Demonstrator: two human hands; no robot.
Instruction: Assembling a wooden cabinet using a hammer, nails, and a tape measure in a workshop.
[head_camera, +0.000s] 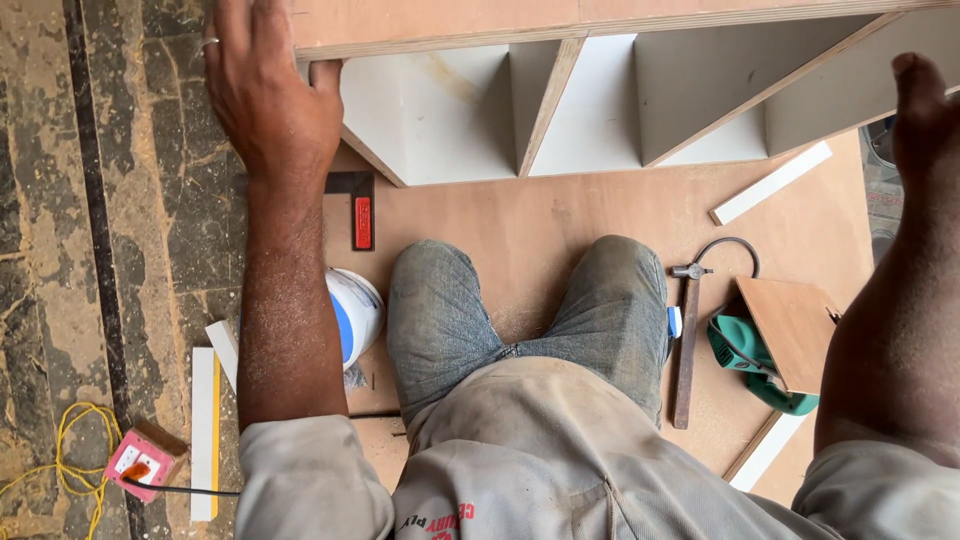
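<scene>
The left hand (265, 95) lies flat and open against the corner of the pale plywood cabinet with white dividers (560, 100), which stands just ahead of the knees. The right hand (925, 110) touches its far end, grip unclear. Tipped, the cabinet could drop onto the wooden-handled hammer (688, 345) beside the right knee. Its top is cut off.

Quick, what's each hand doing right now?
Left hand: open, palm flat against the cabinet corner, holding nothing.
Right hand: on the cabinet's right side; open or closed cannot be told.
</scene>
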